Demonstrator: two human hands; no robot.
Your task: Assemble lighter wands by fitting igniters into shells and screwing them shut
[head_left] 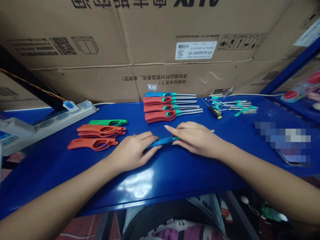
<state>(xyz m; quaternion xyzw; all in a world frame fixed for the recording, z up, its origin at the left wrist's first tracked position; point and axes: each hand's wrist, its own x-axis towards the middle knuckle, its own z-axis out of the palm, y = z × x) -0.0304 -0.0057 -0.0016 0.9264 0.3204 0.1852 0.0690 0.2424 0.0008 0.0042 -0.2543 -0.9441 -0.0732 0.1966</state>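
Observation:
Just above the blue table, a blue gas lighter (162,142) is held between both hands. My left hand (133,150) is closed around its handle end. The fingers of my right hand (195,137) grip the other end, where a bit of green shows and a metal tip sticks out past the hand. Behind the hands lie several lighters with metal tubes, red ones (160,116) and a blue one (156,94) at the back. Left of my left hand are orange handle shells (82,143) and a green handle shell (100,122), without tubes.
A screwdriver (214,112) lies right of the lighters, beside several metal tubes with green parts and wires (241,106). A power strip (55,120) runs along the left. Cardboard (155,43) stands behind the table (195,176). A blurred-out flat device (290,143) lies at right.

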